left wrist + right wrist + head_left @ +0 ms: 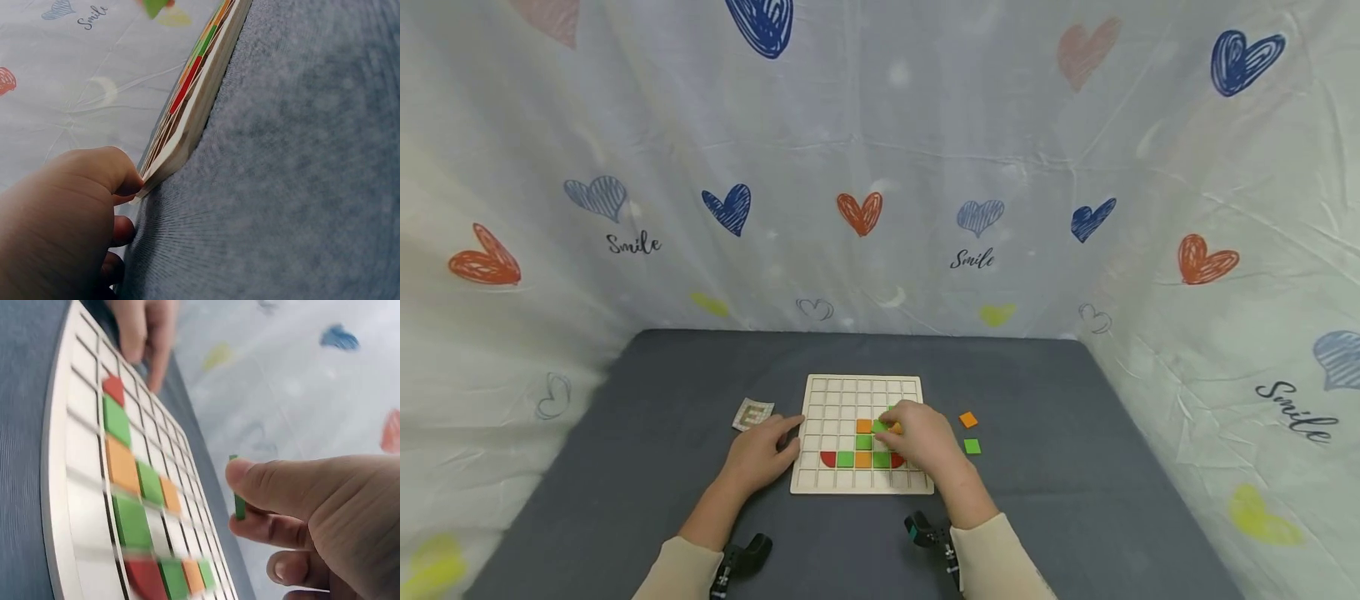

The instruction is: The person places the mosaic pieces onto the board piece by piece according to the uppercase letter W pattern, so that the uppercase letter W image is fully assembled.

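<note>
A pale square grid board (831, 400) lies on the table with several green, orange and red tiles in its cells. Above it, my right hand (928, 437) pinches a thin green square tile (240, 505) between thumb and forefinger, the other fingers curled under. At the board's left side, my left hand (756, 458) touches the edge with its thumb and a finger, spread apart. The left wrist view shows the thumb (125, 178) right at a board corner. On the row nearest me sit a red rounded tile (828, 459), a green tile (846, 459) and an orange tile (863, 459).
To the right of the board lie a loose orange tile (968, 419) and a green tile (972, 447). A small patterned card (752, 414) lies at the board's left, close beyond the left hand. Behind the dark table (1052, 517) hangs a heart-printed curtain (910, 275).
</note>
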### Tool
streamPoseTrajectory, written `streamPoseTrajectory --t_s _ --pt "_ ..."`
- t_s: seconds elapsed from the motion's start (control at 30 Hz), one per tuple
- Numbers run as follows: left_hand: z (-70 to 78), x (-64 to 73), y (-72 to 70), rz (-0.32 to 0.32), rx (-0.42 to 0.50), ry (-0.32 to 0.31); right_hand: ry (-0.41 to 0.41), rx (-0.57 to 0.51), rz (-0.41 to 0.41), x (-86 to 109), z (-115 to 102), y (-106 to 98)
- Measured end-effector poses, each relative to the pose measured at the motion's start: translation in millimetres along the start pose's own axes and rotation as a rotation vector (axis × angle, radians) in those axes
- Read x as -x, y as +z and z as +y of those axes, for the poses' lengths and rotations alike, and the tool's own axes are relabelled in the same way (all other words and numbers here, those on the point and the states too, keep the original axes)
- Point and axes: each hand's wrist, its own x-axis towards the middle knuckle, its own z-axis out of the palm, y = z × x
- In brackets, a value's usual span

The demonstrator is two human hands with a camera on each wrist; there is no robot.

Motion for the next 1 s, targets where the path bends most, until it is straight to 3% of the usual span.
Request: streamPoseTrajectory --t_s 0.23,0.4,0.7,1.0 --pt "-2.0 2.1 2.0 0.036 -0.002 0.013 -0.173 0.117 -0.131 -29.2 -38 25" --pt "-1.8 1.2 3.9 0.007 0.003 0.003 -0.215 0.203 -0.179 -40.4 -52 45" --pt "-0.1 0.2 1.0 -0.008 0.003 -0.003 -0.172 0.272 -0.159 -45.5 -59 49" --pt "-1.4 0.2 -0.3 -0.004 -0.009 -0.013 -0.062 0.138 -0.137 -55.6 -55 54"
